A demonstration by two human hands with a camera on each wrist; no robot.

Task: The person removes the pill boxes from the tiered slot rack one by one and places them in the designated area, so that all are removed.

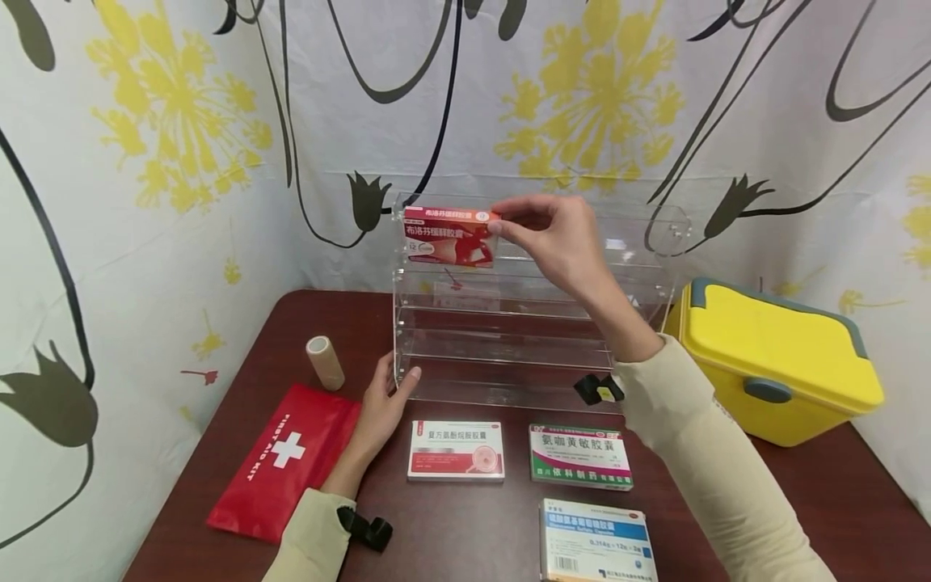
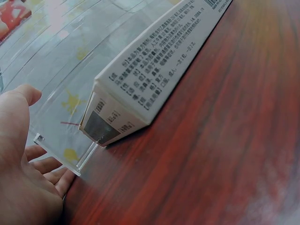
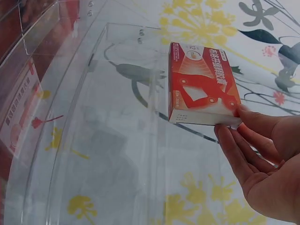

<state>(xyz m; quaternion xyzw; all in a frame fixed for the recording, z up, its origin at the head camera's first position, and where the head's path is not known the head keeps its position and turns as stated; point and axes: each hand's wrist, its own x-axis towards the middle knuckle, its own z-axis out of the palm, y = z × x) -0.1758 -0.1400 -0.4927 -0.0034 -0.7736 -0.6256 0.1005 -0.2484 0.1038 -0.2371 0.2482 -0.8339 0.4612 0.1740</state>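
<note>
My right hand (image 1: 556,238) pinches the right end of a red medicine box (image 1: 448,237) between thumb and fingers. That box is at the upper left of a clear acrylic tiered rack (image 1: 502,347), near its top tier; whether it touches the shelf I cannot tell. In the right wrist view the box (image 3: 204,84) tilts above the clear tiers. My left hand (image 1: 381,404) holds the rack's lower left side panel, thumb inside and fingers outside. Just in front of the rack lies a white-and-red medicine box (image 1: 456,450), whose printed side (image 2: 150,61) shows in the left wrist view.
A green-and-white medicine box (image 1: 580,457) and a blue-and-white one (image 1: 598,541) lie front right. On the left are a red first aid pouch (image 1: 291,461) and a beige cylinder (image 1: 326,364). Right of the rack stands a yellow lidded case (image 1: 778,356). A patterned cloth (image 1: 240,121) hangs behind.
</note>
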